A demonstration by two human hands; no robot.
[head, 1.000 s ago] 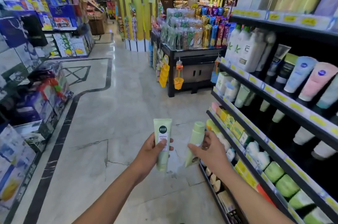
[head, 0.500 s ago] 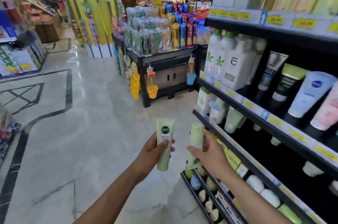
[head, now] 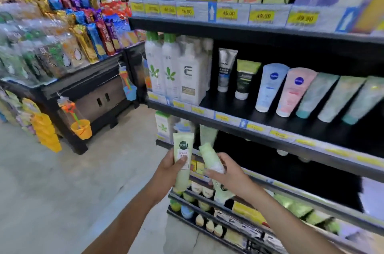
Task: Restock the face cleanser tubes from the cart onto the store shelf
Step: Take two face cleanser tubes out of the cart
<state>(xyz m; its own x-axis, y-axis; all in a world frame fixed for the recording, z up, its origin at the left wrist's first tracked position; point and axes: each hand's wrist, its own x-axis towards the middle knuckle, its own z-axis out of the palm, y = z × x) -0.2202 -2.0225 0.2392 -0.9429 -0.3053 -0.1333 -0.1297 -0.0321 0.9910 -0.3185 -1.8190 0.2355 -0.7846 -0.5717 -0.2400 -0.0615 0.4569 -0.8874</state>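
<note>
Bright, even store light fills my view. Motion blur smears the price tags [head: 226,13] along the shelf [head: 224,108], and its boards bow toward the frame edges.

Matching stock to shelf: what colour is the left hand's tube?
The tube is pale green; the head view shows it best.

1 wide-angle view, from the person's head, looks forward and down. It faces the store shelf [head: 228,31] at a slant; the shelf fills the right side, close. The left hand [head: 168,172] and right hand [head: 232,177] sit low at centre, nearest the lens. The floor [head: 62,191] and a snack stand [head: 83,87] lie left, farther off.
</note>
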